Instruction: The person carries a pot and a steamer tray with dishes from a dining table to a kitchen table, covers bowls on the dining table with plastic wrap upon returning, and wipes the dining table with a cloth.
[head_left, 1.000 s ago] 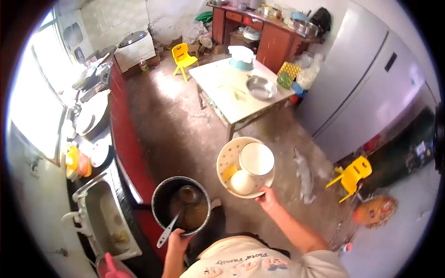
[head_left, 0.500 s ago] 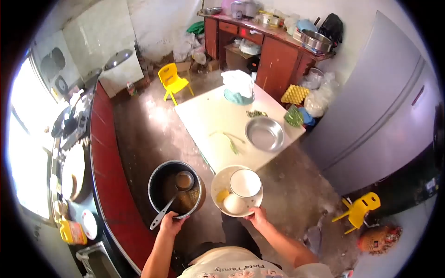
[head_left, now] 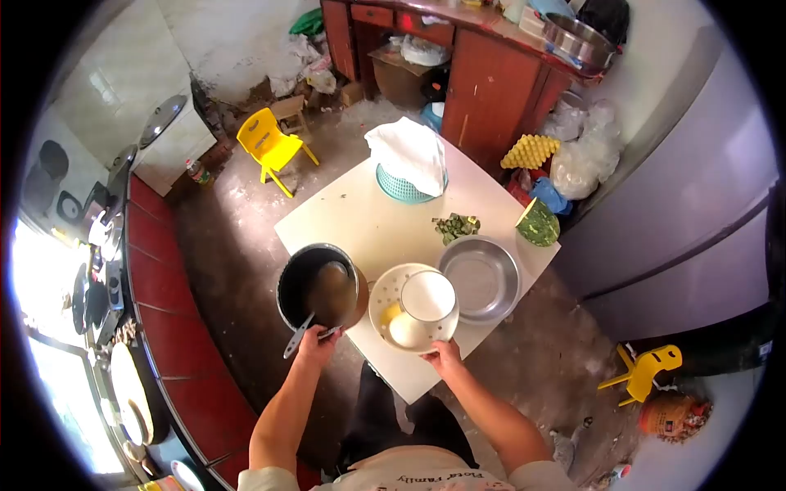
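Observation:
My left hand [head_left: 318,345] is closed on the near side of a dark pot [head_left: 356,282], which has brownish liquid and a ladle [head_left: 298,335] in it. My right hand [head_left: 444,357] grips the near rim of a cream plate with holes [head_left: 383,285]. On that plate are a white bowl [head_left: 428,295], a white rounded item [head_left: 408,330] and a yellow piece [head_left: 390,312]. Both pot and plate are over the near part of the white table [head_left: 327,214]; contact with the tabletop cannot be made out. Right beside the plate is a steel basin [head_left: 481,280].
On the table are a teal basket [head_left: 399,185] under a white cloth [head_left: 408,154], chopped greens [head_left: 455,227] and a cut green gourd [head_left: 537,223]. Yellow chairs [head_left: 273,147] [head_left: 652,368] stand left and right. Red cabinets [head_left: 184,327] run along the left; a fridge [head_left: 663,204] stands right.
The table is now much closer, and the pot and plate have come over its near part. Both hands keep their holds. The sink has left the view.

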A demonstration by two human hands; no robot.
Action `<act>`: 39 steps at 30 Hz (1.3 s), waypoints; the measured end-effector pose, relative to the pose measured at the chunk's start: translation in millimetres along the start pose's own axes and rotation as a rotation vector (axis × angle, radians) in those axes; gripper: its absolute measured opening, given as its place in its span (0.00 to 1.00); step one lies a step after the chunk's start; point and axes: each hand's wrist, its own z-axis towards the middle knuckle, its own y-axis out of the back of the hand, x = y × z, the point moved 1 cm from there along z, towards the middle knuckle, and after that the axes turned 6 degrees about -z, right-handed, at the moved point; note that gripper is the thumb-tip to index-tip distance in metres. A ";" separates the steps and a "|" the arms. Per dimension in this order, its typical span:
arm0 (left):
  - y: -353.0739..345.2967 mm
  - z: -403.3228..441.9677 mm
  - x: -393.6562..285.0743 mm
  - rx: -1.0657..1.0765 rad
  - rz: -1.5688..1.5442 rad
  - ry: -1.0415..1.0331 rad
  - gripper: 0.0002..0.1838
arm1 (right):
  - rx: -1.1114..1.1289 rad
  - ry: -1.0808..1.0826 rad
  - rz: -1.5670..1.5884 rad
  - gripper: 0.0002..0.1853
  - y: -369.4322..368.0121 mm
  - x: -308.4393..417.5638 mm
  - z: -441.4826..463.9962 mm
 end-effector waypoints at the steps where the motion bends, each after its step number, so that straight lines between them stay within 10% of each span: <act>1: 6.8 33.5 -14.5 -0.039 0.076 -0.060 0.17 | 0.014 0.013 0.024 0.26 -14.4 4.6 15.6; 25: -104.4 104.3 -40.7 -0.051 0.084 -0.083 0.18 | -0.547 -0.147 0.088 0.16 -86.4 35.3 198.5; 27: -132.9 57.9 -14.9 -0.433 0.277 0.090 0.20 | -0.556 -0.122 0.012 0.18 -89.3 39.7 197.7; 31: -217.4 -5.8 30.4 0.103 1.116 0.198 0.24 | -0.512 -0.154 -0.059 0.19 -81.1 22.9 197.4; 34: -286.2 69.4 28.3 0.660 1.937 -0.931 0.28 | -0.490 -0.288 -0.014 0.11 -95.9 34.3 175.4; 35: -327.0 93.2 25.5 0.629 2.053 -0.900 0.31 | -0.465 -0.292 -0.046 0.12 -96.6 34.4 167.6; 39: -448.4 186.9 15.4 0.755 2.283 -1.959 0.27 | -0.397 -0.217 -0.145 0.15 -104.6 43.5 123.6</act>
